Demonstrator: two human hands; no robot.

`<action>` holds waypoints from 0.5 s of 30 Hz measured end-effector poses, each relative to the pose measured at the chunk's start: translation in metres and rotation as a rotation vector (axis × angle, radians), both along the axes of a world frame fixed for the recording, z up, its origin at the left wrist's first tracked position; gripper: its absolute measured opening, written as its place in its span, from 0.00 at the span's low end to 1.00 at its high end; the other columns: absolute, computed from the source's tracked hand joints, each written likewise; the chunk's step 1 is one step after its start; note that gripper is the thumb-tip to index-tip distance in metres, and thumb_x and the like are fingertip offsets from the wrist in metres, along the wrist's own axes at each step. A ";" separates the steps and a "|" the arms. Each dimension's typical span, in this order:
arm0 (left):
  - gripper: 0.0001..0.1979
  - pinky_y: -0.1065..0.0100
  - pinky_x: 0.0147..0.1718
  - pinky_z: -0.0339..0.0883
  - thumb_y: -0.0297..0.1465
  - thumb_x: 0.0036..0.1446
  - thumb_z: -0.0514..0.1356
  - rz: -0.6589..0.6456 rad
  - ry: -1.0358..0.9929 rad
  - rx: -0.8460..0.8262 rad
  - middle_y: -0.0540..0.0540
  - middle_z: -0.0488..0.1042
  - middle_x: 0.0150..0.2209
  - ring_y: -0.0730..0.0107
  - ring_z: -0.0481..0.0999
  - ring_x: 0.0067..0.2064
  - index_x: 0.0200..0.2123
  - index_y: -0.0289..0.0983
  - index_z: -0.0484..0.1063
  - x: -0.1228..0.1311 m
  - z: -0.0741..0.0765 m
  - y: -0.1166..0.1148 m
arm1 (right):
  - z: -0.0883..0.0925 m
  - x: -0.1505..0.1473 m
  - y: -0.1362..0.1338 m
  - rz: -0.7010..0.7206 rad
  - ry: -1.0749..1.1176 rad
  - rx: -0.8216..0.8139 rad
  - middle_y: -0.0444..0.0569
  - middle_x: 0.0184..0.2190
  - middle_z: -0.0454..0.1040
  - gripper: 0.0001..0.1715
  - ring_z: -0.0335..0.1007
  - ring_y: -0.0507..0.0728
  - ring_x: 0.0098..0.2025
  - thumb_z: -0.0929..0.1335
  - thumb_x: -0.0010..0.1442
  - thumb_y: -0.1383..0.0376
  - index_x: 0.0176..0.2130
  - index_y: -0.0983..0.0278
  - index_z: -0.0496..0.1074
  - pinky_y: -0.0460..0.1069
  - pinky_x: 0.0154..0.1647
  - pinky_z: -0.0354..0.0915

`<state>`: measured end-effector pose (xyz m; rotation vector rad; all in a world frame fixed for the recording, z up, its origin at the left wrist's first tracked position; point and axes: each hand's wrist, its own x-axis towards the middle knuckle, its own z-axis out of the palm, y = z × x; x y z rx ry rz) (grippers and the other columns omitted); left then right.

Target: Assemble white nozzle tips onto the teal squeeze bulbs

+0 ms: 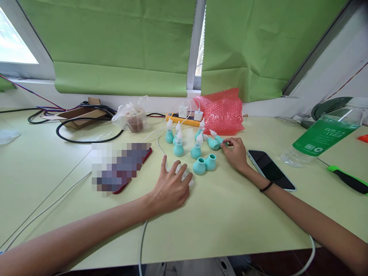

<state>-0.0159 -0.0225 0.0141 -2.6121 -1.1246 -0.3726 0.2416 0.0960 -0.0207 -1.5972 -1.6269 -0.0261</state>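
Note:
My left hand [172,188] lies palm down, fingers bent and spread over a small cluster of translucent plastic nozzle tips [184,172]. Its palm and thumb tip are hidden. Beyond it, my right hand [235,154] pinches a teal squeeze bulb [220,139] with a translucent tip, lying tilted on the table. Another teal bulb [213,143] lies against it. Several teal bulbs with whitish tips stand upright nearby, among them a front one [178,148] and a right one [196,151]. Two bulbs without tips, a left one [199,166] and a right one [211,162], show open mouths.
A red-edged phone [123,168], partly blurred, lies left, and another phone [271,168] sits under my right forearm. A green-labelled bottle [324,132] and a screwdriver [349,180] are at right. Behind are pink bubble wrap [222,113], a power strip [189,121] and cables.

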 end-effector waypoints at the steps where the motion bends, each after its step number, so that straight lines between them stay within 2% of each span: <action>1: 0.15 0.38 0.47 0.41 0.31 0.52 0.48 0.002 -0.001 0.000 0.39 0.65 0.45 0.52 0.59 0.49 0.42 0.37 0.66 0.000 0.000 0.000 | 0.000 0.000 0.001 0.002 -0.015 0.035 0.52 0.38 0.60 0.17 0.63 0.58 0.37 0.64 0.48 0.57 0.36 0.64 0.69 0.55 0.40 0.61; 3: 0.15 0.38 0.47 0.41 0.31 0.52 0.48 0.002 -0.004 0.000 0.39 0.65 0.45 0.52 0.60 0.48 0.42 0.37 0.66 0.001 0.001 0.000 | -0.002 0.000 0.001 0.018 -0.089 0.069 0.54 0.43 0.58 0.20 0.61 0.60 0.43 0.64 0.48 0.57 0.41 0.63 0.68 0.56 0.42 0.60; 5: 0.15 0.38 0.47 0.41 0.31 0.52 0.49 -0.002 -0.007 0.001 0.39 0.65 0.44 0.53 0.60 0.48 0.42 0.37 0.66 0.001 0.001 0.000 | -0.003 0.000 0.001 0.045 -0.185 0.024 0.54 0.47 0.56 0.23 0.57 0.63 0.47 0.62 0.51 0.56 0.47 0.59 0.64 0.59 0.44 0.57; 8: 0.14 0.38 0.47 0.40 0.31 0.52 0.48 -0.006 -0.006 0.002 0.39 0.65 0.44 0.53 0.60 0.48 0.42 0.37 0.66 0.000 0.001 0.000 | -0.006 -0.001 0.000 0.084 -0.265 -0.129 0.53 0.43 0.62 0.23 0.58 0.65 0.45 0.58 0.55 0.54 0.50 0.54 0.61 0.63 0.42 0.56; 10: 0.14 0.38 0.47 0.41 0.31 0.52 0.49 -0.007 -0.007 0.002 0.39 0.65 0.44 0.53 0.61 0.47 0.42 0.37 0.66 0.000 0.000 0.000 | -0.005 -0.002 -0.001 0.084 -0.252 -0.146 0.51 0.39 0.63 0.21 0.59 0.63 0.42 0.58 0.55 0.54 0.48 0.55 0.63 0.62 0.40 0.57; 12: 0.15 0.40 0.48 0.42 0.31 0.52 0.49 -0.006 -0.016 0.002 0.39 0.65 0.45 0.54 0.61 0.47 0.43 0.36 0.65 0.000 -0.001 -0.001 | -0.002 -0.002 -0.002 0.044 -0.179 -0.037 0.51 0.37 0.61 0.19 0.59 0.62 0.42 0.60 0.53 0.56 0.44 0.58 0.65 0.60 0.40 0.57; 15: 0.17 0.46 0.47 0.49 0.31 0.52 0.49 -0.014 -0.046 -0.007 0.38 0.64 0.46 0.55 0.61 0.47 0.46 0.35 0.63 0.000 -0.001 -0.001 | 0.010 -0.006 -0.009 0.014 0.019 0.296 0.52 0.39 0.58 0.16 0.57 0.60 0.44 0.61 0.52 0.58 0.41 0.61 0.62 0.58 0.43 0.57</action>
